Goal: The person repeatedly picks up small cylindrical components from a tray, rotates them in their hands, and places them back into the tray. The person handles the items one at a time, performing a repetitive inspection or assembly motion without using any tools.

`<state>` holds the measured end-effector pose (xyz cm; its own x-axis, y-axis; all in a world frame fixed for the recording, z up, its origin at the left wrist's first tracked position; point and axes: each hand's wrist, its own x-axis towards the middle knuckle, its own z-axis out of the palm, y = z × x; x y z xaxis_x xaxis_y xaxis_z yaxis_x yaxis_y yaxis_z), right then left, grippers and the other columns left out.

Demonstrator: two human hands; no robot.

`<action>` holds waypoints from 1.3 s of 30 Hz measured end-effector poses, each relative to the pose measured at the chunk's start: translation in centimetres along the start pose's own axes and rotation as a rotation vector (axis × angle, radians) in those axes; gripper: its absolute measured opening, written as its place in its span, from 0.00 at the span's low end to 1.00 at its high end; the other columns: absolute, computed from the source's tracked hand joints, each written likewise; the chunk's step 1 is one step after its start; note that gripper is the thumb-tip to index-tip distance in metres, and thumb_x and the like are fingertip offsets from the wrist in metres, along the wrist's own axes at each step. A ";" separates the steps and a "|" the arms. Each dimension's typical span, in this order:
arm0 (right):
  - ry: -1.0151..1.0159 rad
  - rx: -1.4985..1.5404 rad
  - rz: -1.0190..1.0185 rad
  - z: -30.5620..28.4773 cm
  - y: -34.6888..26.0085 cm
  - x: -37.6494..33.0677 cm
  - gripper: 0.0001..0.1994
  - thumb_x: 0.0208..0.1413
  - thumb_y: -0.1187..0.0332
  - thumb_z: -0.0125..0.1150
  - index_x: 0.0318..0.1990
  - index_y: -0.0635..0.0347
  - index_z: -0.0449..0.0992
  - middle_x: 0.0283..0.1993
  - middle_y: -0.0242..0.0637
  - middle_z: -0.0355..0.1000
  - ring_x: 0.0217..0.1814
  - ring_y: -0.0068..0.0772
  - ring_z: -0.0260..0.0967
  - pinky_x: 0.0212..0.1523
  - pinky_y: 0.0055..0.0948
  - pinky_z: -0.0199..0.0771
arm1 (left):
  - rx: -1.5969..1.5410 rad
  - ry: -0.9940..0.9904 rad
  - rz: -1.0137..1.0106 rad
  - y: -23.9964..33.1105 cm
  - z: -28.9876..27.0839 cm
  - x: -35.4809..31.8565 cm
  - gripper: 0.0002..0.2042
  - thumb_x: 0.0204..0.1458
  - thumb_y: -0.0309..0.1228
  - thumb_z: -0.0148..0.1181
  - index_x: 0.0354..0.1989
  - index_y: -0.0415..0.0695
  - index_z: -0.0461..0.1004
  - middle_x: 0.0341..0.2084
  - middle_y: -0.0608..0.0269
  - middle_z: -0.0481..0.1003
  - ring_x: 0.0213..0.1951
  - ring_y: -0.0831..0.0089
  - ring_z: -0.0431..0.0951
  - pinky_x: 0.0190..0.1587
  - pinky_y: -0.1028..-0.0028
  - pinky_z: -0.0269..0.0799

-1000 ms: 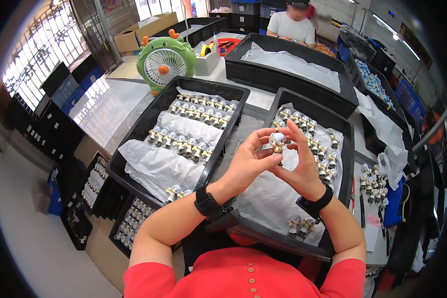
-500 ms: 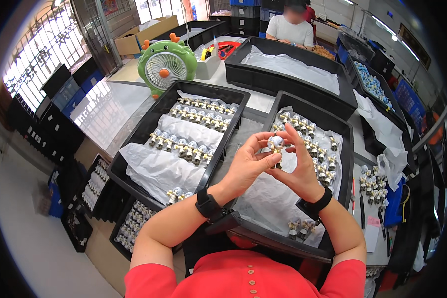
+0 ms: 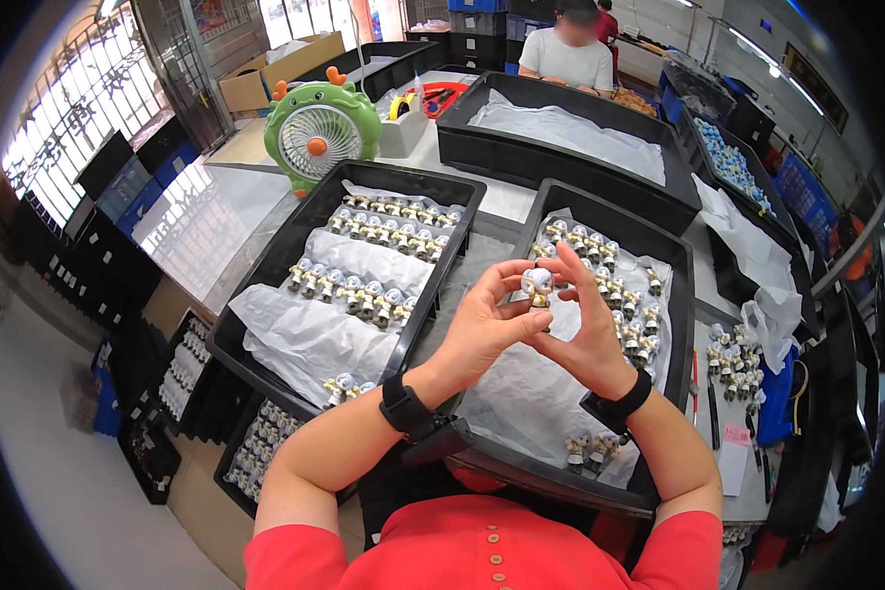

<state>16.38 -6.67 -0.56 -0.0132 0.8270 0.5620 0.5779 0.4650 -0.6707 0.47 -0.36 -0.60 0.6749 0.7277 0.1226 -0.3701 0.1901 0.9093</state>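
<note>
Between the fingertips of both hands I hold a small figurine [image 3: 538, 285] with a pale silvery head and a white and gold body. My left hand [image 3: 490, 323] grips it from the left, fingers curled behind and thumb in front. On the other side my right hand [image 3: 590, 339] closes in with thumb and fingertips. Below them lies the right black tray [image 3: 686, 295], lined with white paper. Rows of similar figurines [image 3: 631, 295] fill its far right part, and a few figurines [image 3: 588, 450] lie at its near end.
A second black tray [image 3: 228, 339] at the left holds figurine rows between paper sheets. Behind stand a green fan [image 3: 317, 138], a tape dispenser [image 3: 401, 136] and a large paper-lined bin [image 3: 521, 157]. More figurines [image 3: 736, 362] and pens [image 3: 713, 418] lie at the right. A person [image 3: 567, 57] sits opposite.
The whole view has shifted slightly left. The figurine has turned a little between my fingers, and less of its lower body shows. Both hands keep their hold.
</note>
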 end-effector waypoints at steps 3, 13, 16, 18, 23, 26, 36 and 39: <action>0.000 0.000 -0.009 0.0 0.0 0.0 0.48 0.37 0.70 0.74 0.68 0.50 0.51 0.60 0.36 0.64 0.56 0.34 0.63 0.53 0.35 0.66 | -0.004 0.000 0.009 -0.2 0.0 0.0 0.29 0.50 0.24 0.64 0.59 0.41 0.58 0.51 0.56 0.65 0.50 0.67 0.73 0.46 0.71 0.76; 0.004 -0.003 -0.011 0.0 -0.3 0.1 0.49 0.36 0.72 0.75 0.68 0.50 0.51 0.60 0.35 0.64 0.56 0.35 0.64 0.53 0.34 0.67 | -0.013 0.012 0.005 -0.2 0.0 0.1 0.28 0.50 0.24 0.64 0.59 0.41 0.59 0.50 0.56 0.66 0.50 0.67 0.74 0.44 0.72 0.77; 0.005 -0.002 -0.013 -0.1 -0.3 0.1 0.49 0.36 0.72 0.75 0.68 0.50 0.51 0.60 0.35 0.64 0.56 0.34 0.64 0.53 0.34 0.67 | -0.017 0.011 0.009 -0.2 0.0 0.1 0.27 0.50 0.25 0.64 0.58 0.41 0.59 0.50 0.56 0.65 0.49 0.68 0.74 0.43 0.73 0.77; 0.006 -0.001 -0.014 0.0 -0.3 0.1 0.49 0.36 0.72 0.75 0.68 0.50 0.51 0.60 0.36 0.64 0.56 0.34 0.64 0.53 0.34 0.67 | -0.028 0.013 0.010 -0.2 -0.1 0.2 0.28 0.49 0.26 0.65 0.58 0.41 0.59 0.50 0.55 0.63 0.48 0.71 0.73 0.41 0.75 0.77; 0.012 0.000 -0.010 0.0 -0.3 0.1 0.49 0.35 0.72 0.75 0.68 0.51 0.51 0.60 0.36 0.65 0.56 0.35 0.64 0.53 0.35 0.67 | -0.032 0.005 0.016 -0.3 0.0 0.2 0.27 0.50 0.27 0.64 0.58 0.41 0.59 0.50 0.56 0.64 0.47 0.72 0.73 0.41 0.75 0.76; 0.010 -0.003 -0.015 0.0 -0.3 0.1 0.50 0.35 0.72 0.75 0.68 0.52 0.51 0.60 0.36 0.65 0.56 0.35 0.64 0.53 0.35 0.67 | -0.032 0.005 0.016 -0.3 0.0 0.1 0.27 0.50 0.28 0.64 0.58 0.41 0.59 0.50 0.56 0.64 0.47 0.73 0.73 0.41 0.75 0.76; 0.001 -0.011 -0.023 -0.1 -0.4 0.1 0.50 0.34 0.72 0.75 0.67 0.52 0.50 0.59 0.37 0.65 0.56 0.35 0.64 0.52 0.35 0.67 | -0.011 0.000 -0.001 -0.3 -0.2 0.1 0.24 0.54 0.25 0.60 0.58 0.41 0.59 0.49 0.57 0.67 0.50 0.67 0.74 0.47 0.71 0.75; 0.003 -0.009 -0.021 -0.1 -0.4 0.1 0.50 0.34 0.72 0.75 0.67 0.52 0.50 0.59 0.36 0.65 0.55 0.35 0.64 0.52 0.35 0.67 | -0.035 0.000 0.008 -0.3 -0.1 0.1 0.27 0.51 0.30 0.65 0.58 0.41 0.60 0.49 0.57 0.65 0.47 0.73 0.73 0.42 0.76 0.74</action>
<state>16.23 -6.80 -0.14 -0.0232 0.8162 0.5773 0.5847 0.4795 -0.6544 0.61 -0.25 -0.94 0.6716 0.7294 0.1301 -0.3982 0.2072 0.8936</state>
